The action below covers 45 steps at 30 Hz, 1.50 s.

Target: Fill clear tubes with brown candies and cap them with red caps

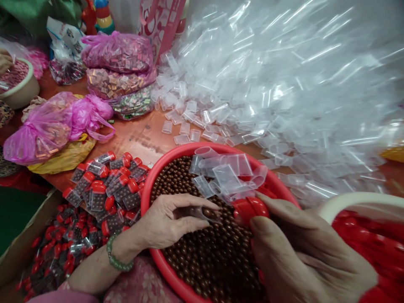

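Above a red basin (147, 189) of brown beads (217, 256), a clear tube (188, 211) is grasped between the thumb and fingers of the left hand (162, 221); brown beads are seen at its near-right end, but its other end is hidden by the hand, so the extent of filling cannot be told. A red cap (249, 209) is pinched between thumb and forefinger of the right hand (303, 248), near the tube but apart from it; whether more than one piece is held cannot be made out, and the remaining fingers are partly concealed. Loose clear tubes (227, 170) are piled over the basin's far side, covering part of the beads. At right, a pale tub (362, 198) of red pieces (375, 231) is cut off by the border and partly masked by the right hand. Behind, a large heap of tubes (268, 84) is blurred towards the upper right. Capped, bead-filled containers (116, 185) are massed at left, the lower ones dimly lit. At the left border, another person's hand (4, 61) is mostly cropped.
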{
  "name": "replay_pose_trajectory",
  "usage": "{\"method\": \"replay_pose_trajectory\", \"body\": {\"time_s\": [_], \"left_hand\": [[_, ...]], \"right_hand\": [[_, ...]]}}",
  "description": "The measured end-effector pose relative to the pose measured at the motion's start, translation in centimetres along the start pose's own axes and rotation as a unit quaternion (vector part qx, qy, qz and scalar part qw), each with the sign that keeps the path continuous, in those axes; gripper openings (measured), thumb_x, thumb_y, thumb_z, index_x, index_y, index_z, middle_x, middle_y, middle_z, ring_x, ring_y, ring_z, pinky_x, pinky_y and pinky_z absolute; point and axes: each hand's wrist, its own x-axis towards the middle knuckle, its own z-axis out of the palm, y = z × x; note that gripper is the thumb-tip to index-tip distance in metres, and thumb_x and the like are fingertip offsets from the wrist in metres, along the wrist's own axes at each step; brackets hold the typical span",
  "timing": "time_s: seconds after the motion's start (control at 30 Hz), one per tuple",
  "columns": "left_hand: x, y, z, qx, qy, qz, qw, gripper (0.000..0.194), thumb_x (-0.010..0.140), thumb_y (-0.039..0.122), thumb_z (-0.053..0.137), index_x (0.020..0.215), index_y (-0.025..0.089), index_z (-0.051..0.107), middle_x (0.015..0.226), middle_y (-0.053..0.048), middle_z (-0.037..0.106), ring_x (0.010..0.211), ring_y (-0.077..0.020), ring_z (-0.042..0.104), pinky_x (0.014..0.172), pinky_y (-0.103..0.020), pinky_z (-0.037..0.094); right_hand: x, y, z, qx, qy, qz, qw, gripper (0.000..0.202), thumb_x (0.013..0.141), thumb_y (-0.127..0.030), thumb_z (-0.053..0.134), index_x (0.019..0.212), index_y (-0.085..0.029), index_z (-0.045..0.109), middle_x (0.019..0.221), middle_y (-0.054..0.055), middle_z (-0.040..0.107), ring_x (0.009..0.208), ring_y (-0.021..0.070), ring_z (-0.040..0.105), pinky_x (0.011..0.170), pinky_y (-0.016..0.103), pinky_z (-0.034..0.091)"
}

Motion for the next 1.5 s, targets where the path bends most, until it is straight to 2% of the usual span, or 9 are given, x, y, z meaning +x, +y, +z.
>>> {"method": "replay_pose_trajectory", "body": {"time_s": [0.17,0.53,0.8,0.97,1.07,1.17,1.23,1.37,1.5], "left_hand": [[0.2,0.1,0.3,-0.018,0.008,-0.014,1.000,0.025,0.078,0.021,0.072,0.102,0.015,0.075,0.082,-0.001,0.065,0.072,-0.0103,0.055,0.075,-0.023,0.044],[0.4,-0.5,-0.1,0.020,-0.002,-0.001,1.000,0.025,0.080,0.020,0.066,0.103,0.012,0.072,0.084,-0.003,0.063,0.079,-0.0137,0.055,0.078,-0.025,0.043],[0.1,0.1,-0.1,0.164,0.004,0.039,0.986,0.018,0.086,0.020,0.057,0.097,0.013,0.069,0.074,0.000,0.058,0.068,-0.0115,0.049,0.068,-0.023,0.041],[0.1,0.3,-0.3,0.117,-0.016,0.000,0.993,0.011,0.086,0.022,0.057,0.089,0.013,0.064,0.074,0.000,0.055,0.067,-0.0112,0.050,0.065,-0.022,0.041],[0.1,-0.2,-0.4,0.023,-0.009,-0.024,0.999,0.009,0.084,0.022,0.060,0.085,0.014,0.061,0.075,0.000,0.057,0.070,-0.0112,0.053,0.068,-0.022,0.044],[0.3,-0.7,-0.5,-0.056,0.002,-0.062,0.996,0.020,0.082,0.031,0.066,0.089,0.014,0.061,0.079,-0.002,0.061,0.073,-0.0129,0.058,0.069,-0.024,0.048],[0.4,-1.0,-0.5,-0.092,0.001,-0.076,0.993,0.031,0.079,0.040,0.071,0.092,0.013,0.063,0.081,-0.003,0.063,0.074,-0.0143,0.061,0.071,-0.027,0.049],[0.6,-1.2,-0.3,-0.084,0.009,-0.046,0.995,0.035,0.076,0.042,0.076,0.093,0.013,0.067,0.084,-0.003,0.067,0.081,-0.0152,0.061,0.082,-0.029,0.048],[0.5,-1.4,-0.1,-0.097,-0.019,-0.057,0.993,0.033,0.076,0.039,0.075,0.093,0.013,0.067,0.079,-0.002,0.066,0.076,-0.0132,0.060,0.077,-0.027,0.049]], "right_hand": [[0.4,-0.6,0.7,0.003,-0.064,-0.120,0.991,0.038,0.081,-0.010,0.072,0.109,-0.034,0.073,0.090,-0.001,0.075,0.079,0.0190,0.071,0.070,0.035,0.060],[0.5,0.1,0.8,-0.026,-0.138,-0.191,0.971,0.060,0.078,0.003,0.068,0.124,-0.036,0.066,0.100,-0.002,0.074,0.084,0.0159,0.071,0.069,0.031,0.061],[0.4,0.2,1.5,-0.068,-0.140,-0.168,0.973,0.044,0.083,-0.005,0.067,0.118,-0.032,0.067,0.094,-0.002,0.075,0.084,0.0176,0.072,0.071,0.033,0.061],[-0.2,0.4,1.8,-0.101,-0.124,-0.168,0.973,0.035,0.084,-0.007,0.067,0.111,-0.029,0.067,0.093,0.002,0.074,0.083,0.0212,0.072,0.070,0.038,0.061],[-0.2,1.3,1.7,-0.157,-0.146,-0.253,0.943,0.042,0.086,-0.017,0.069,0.126,-0.027,0.059,0.099,0.006,0.074,0.086,0.0240,0.073,0.070,0.038,0.061],[0.1,1.9,1.8,-0.255,-0.192,-0.319,0.892,0.069,0.087,-0.049,0.066,0.143,-0.018,0.041,0.107,0.016,0.071,0.092,0.0296,0.071,0.071,0.041,0.061],[0.3,1.9,2.0,-0.309,-0.211,-0.322,0.870,0.080,0.086,-0.061,0.060,0.146,-0.014,0.035,0.110,0.020,0.067,0.095,0.0332,0.069,0.072,0.045,0.059],[0.3,1.7,2.6,-0.366,-0.199,-0.328,0.848,0.068,0.089,-0.047,0.057,0.142,-0.012,0.035,0.108,0.020,0.066,0.091,0.0330,0.067,0.069,0.043,0.056],[0.3,1.6,2.4,-0.367,-0.183,-0.361,0.838,0.067,0.085,-0.041,0.058,0.142,-0.014,0.034,0.101,0.015,0.066,0.082,0.0290,0.066,0.068,0.040,0.054]]}}
